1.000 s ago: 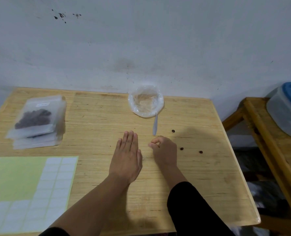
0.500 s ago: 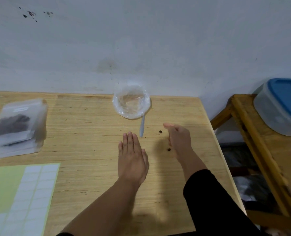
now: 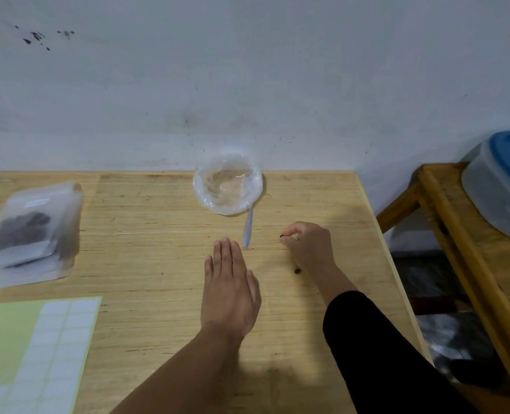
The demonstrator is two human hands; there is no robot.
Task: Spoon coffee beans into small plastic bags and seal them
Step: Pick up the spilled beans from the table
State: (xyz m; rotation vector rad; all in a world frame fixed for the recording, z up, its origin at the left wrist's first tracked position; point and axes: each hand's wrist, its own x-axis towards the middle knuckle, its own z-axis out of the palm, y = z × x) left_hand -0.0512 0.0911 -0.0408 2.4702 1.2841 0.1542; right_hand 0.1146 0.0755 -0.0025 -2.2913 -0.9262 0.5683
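On the worktop (image 3: 164, 234): 1 loose coffee bean (image 3: 297, 271) lies just beside the right wrist; filled bags (image 3: 28, 234) are stacked at the far left edge, blurred; white spoon (image 3: 248, 228) lies with its bowl end against the plastic-lined dish (image 3: 227, 184), which shows no beans.
Change: 1 second ago 3 stray beans lay in the open right of the spoon; now only 1 remains there in plain sight, and the right hand has crossed over to them from beside the left hand.
Meaning for task: judged as clean-up of spilled beans after filling; the dish looks spent, so bagging appears near its end.
Right hand (image 3: 307, 249): knuckles up, fingers curled; thumb and forefinger pinch a small dark bean (image 3: 282, 235) just above the wood; black sleeve (image 3: 382, 354) runs back toward the body.
Left hand (image 3: 229, 291): flat, palm down, fingers straight and together, resting on the wood near the spoon handle; holds nothing.
Label sheet (image 3: 23, 354): near left corner, untouched.
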